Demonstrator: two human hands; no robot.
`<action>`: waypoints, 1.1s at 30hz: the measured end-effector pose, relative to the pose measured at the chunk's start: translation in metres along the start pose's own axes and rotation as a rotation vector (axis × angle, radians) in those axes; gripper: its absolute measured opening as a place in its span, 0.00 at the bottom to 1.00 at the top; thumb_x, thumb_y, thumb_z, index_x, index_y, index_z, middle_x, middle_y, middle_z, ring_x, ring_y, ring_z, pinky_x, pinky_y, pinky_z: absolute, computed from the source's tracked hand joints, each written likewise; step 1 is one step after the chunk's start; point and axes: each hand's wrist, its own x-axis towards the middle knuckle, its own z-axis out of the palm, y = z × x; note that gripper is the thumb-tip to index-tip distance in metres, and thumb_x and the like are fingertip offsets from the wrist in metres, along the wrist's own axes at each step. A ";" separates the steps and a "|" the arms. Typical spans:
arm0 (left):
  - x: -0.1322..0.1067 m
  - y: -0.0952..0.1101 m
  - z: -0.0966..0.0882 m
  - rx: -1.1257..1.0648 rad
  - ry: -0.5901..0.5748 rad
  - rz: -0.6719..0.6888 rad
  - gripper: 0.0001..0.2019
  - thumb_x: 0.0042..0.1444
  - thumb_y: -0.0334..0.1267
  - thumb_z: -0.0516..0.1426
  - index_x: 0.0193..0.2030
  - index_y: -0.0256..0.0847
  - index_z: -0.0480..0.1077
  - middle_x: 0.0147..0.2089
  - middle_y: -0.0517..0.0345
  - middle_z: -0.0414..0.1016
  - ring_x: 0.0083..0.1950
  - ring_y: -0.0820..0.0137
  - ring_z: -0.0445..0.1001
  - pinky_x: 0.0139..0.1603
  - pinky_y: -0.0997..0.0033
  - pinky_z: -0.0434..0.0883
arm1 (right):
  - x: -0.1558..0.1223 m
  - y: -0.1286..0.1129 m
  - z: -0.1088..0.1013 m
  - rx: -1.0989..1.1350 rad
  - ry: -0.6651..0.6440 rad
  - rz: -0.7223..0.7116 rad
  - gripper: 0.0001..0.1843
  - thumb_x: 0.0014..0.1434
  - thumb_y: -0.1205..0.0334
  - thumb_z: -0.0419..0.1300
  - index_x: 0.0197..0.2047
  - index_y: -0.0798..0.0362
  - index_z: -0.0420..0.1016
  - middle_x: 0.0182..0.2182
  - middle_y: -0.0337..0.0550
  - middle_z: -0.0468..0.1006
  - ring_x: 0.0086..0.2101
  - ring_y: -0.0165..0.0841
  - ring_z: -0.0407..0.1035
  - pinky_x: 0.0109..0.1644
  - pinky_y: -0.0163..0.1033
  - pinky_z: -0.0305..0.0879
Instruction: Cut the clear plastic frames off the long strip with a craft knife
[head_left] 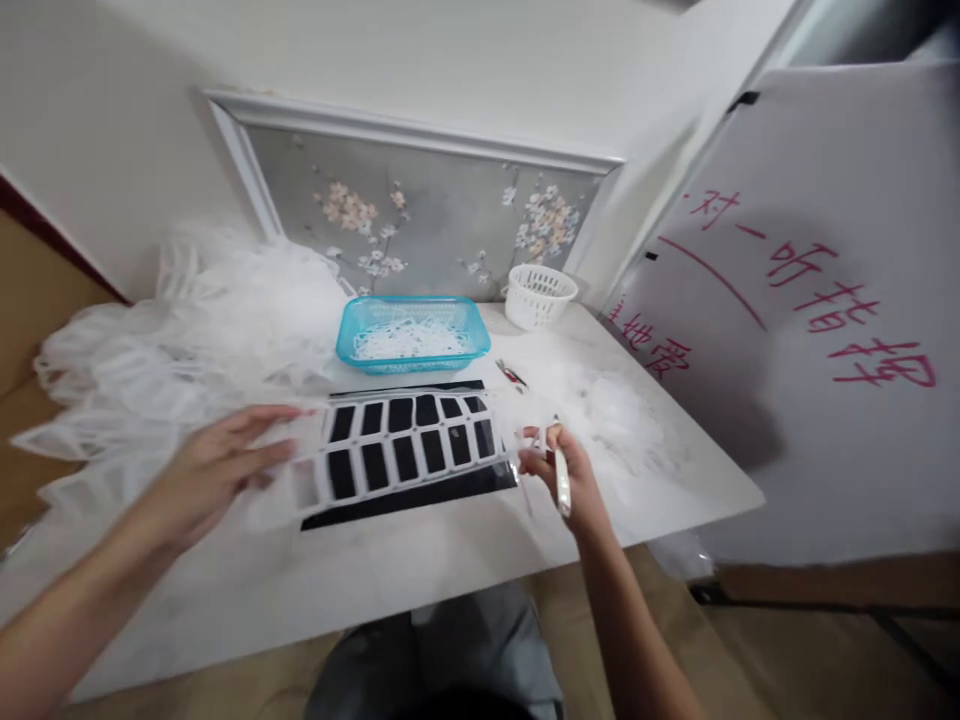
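A white die-cut sheet [409, 445] with rows of rectangular openings lies over a black mat [420, 495] on the white table [450, 570]. My left hand [217, 465] rests on the sheet's left end, fingers stretched out flat. My right hand [559, 470] is at the sheet's right edge, closed around a thin white pen-like tool [562, 480] and pinching a small white piece [534, 438] with the fingertips.
A blue basket [412, 335] of white scraps and a small white basket [540, 295] stand at the back. Piles of white sheets [187, 330] fill the left. Loose white scraps [615, 410] and a small red-handled tool [511, 375] lie on the right. A whiteboard [810, 320] with red writing leans nearby.
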 end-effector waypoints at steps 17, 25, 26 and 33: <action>0.017 -0.064 0.014 0.452 0.048 0.215 0.18 0.62 0.52 0.53 0.54 0.47 0.71 0.60 0.54 0.71 0.45 0.64 0.77 0.39 0.68 0.73 | 0.051 -0.019 0.071 -0.357 -0.061 -0.060 0.41 0.65 0.30 0.42 0.57 0.55 0.76 0.36 0.52 0.84 0.29 0.36 0.78 0.36 0.44 0.73; 0.054 -0.066 0.021 0.680 -0.134 0.177 0.13 0.66 0.46 0.49 0.41 0.42 0.71 0.38 0.55 0.77 0.38 0.62 0.76 0.37 0.66 0.66 | 0.041 0.001 0.150 -0.257 -0.465 0.070 0.17 0.53 0.47 0.69 0.40 0.50 0.84 0.28 0.42 0.84 0.32 0.36 0.79 0.39 0.42 0.77; 0.059 -0.069 0.020 0.628 -0.110 0.185 0.12 0.66 0.45 0.49 0.40 0.43 0.70 0.37 0.56 0.77 0.38 0.63 0.76 0.38 0.67 0.66 | 0.037 0.007 0.156 -0.231 -0.502 0.101 0.17 0.53 0.48 0.70 0.39 0.51 0.84 0.27 0.42 0.83 0.30 0.35 0.78 0.36 0.40 0.75; 0.052 -0.084 0.019 0.489 0.097 0.489 0.19 0.63 0.42 0.56 0.60 0.42 0.63 0.59 0.49 0.70 0.59 0.59 0.70 0.58 0.59 0.68 | 0.019 0.045 0.188 -0.356 -0.582 -0.174 0.10 0.58 0.53 0.67 0.37 0.50 0.84 0.36 0.44 0.83 0.36 0.33 0.74 0.36 0.37 0.67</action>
